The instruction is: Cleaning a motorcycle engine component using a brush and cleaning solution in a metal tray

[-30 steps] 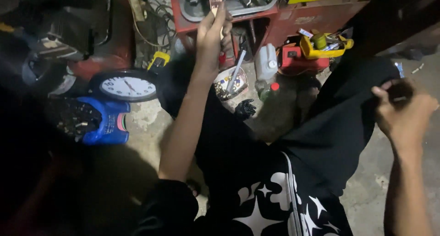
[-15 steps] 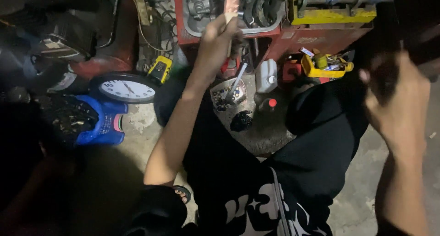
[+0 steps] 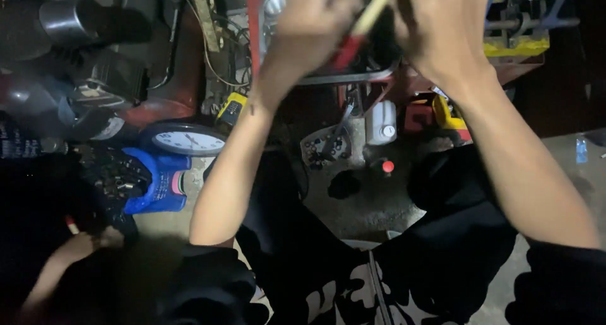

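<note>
Both my hands are raised close together at the top of the view. My left hand point(image 3: 312, 25) is closed around a slim tool point(image 3: 360, 28) with a red grip and a pale yellowish shaft, which slants up to the right. My right hand point(image 3: 442, 28) is curled right beside the tool's upper end, over something dark; whether it grips the tool or that dark thing is unclear. Below my arms my legs are in black trousers with a white pattern point(image 3: 353, 293).
A round wall clock point(image 3: 188, 139) lies on the concrete floor beside a blue tray of small dark parts point(image 3: 142, 180). A red metal tray point(image 3: 328, 72), a white plastic bottle point(image 3: 381, 122), a red-capped item point(image 3: 387, 166), a yellow tool case point(image 3: 514, 44) and another person's hand point(image 3: 82, 243) lie around.
My right hand swung up from the right side to meet my left hand at the top. The view tilted upward and both hands now fill the top centre.
</note>
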